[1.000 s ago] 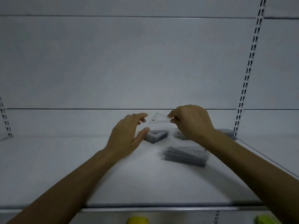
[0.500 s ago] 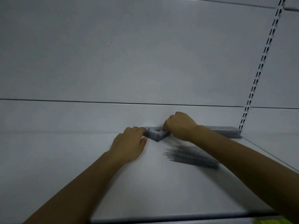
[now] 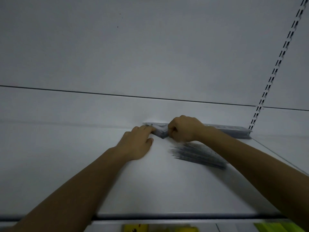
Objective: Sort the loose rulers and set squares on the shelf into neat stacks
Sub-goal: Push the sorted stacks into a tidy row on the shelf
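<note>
Touching right grip (image 3: 184, 128): set-square stack (image 3: 160, 133)

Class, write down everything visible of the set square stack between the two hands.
The set square stack is a low pile of grey, plastic-looking triangles lying flat at the back of the shelf, one corner pointing toward the camera. The left hand touches its left edge; the right hand, fingers curled, meets its right edge. Whether that hand pinches it is unclear.
</note>
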`<state>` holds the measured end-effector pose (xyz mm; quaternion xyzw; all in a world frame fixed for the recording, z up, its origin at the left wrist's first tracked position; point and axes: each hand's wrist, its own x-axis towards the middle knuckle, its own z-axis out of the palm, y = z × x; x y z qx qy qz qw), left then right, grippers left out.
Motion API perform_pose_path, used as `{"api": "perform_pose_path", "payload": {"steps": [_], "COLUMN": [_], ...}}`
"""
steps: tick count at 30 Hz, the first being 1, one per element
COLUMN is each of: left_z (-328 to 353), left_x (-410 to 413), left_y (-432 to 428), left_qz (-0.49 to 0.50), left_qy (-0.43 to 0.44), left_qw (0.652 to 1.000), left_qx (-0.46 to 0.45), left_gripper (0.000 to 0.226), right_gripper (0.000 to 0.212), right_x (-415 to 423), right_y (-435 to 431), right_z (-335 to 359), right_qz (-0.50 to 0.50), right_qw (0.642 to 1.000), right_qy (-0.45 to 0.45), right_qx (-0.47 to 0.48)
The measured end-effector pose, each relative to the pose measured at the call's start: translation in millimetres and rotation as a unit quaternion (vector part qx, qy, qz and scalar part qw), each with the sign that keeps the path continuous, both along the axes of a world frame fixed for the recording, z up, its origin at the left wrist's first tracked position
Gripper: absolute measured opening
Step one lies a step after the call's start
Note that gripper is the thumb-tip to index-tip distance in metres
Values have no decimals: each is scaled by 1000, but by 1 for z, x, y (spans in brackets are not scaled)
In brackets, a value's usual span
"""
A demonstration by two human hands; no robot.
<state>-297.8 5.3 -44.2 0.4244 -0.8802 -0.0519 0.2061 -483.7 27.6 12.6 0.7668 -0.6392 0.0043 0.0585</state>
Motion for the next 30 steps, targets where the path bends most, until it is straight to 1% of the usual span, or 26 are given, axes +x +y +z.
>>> {"api": "perform_pose_path", "payload": {"steps": [3, 5, 7, 10, 15, 17, 19, 22, 23, 24, 25, 27, 28, 29, 30], "left_z": [0, 0, 0, -1, -1, -2, -2, 1, 4, 6, 10, 16, 18, 21, 23], "left_x": [0, 0, 0, -1, -1, 0, 2, 5, 3, 1, -4, -17, -24, -31, -38], "left_y": [-1, -1, -1, 0, -2, -1, 2, 13, 19, 26, 34, 48, 53, 58, 61], "left_qz": [-2, 0, 0, -3, 4, 1, -6, -47, -68, -89, -108, -141, -155, -167, -173], "left_qy": [12, 24, 24, 2, -40, -21, 27, 96, 116, 133, 137, 117, 97, 73, 49], "left_qw": [1000, 1000, 1000, 1000, 999, 1000, 1000, 993, 990, 987, 985, 980, 977, 976, 976], "left_qx": [5, 14, 16, 14, 4, 10, 8, -40, -39, -21, 11, 83, 108, 121, 124], "left_gripper": [36, 35, 40, 50, 51, 52, 52, 35, 31, 35, 47, 81, 95, 104, 107], "right_gripper": [20, 23, 24, 28, 27, 26, 28, 29, 27, 25, 22, 22, 27, 35, 47], "right_x": [-2, -3, -4, -4, -3, -5, -11, -28, -37, -45, -54, -70, -78, -85, -90], "right_y": [0, 1, 3, 5, 6, 11, 22, 48, 59, 71, 84, 108, 118, 127, 133], "right_z": [4, 5, 5, 5, 2, 4, 9, 15, 15, 13, 10, -3, -11, -19, -27], "right_qz": [3, 3, 2, 2, -7, -4, 0, -4, -13, -22, -30, -35, -36, -35, -34], "right_qw": [999, 999, 1000, 999, 999, 999, 998, 993, 989, 983, 975, 949, 936, 928, 924], "right_qy": [-24, -23, -26, -32, -30, -40, -55, -86, -102, -126, -159, -241, -282, -317, -343], "right_qx": [31, 29, 15, 18, 15, 2, -25, -86, -108, -130, -155, -203, -208, -194, -166]}}
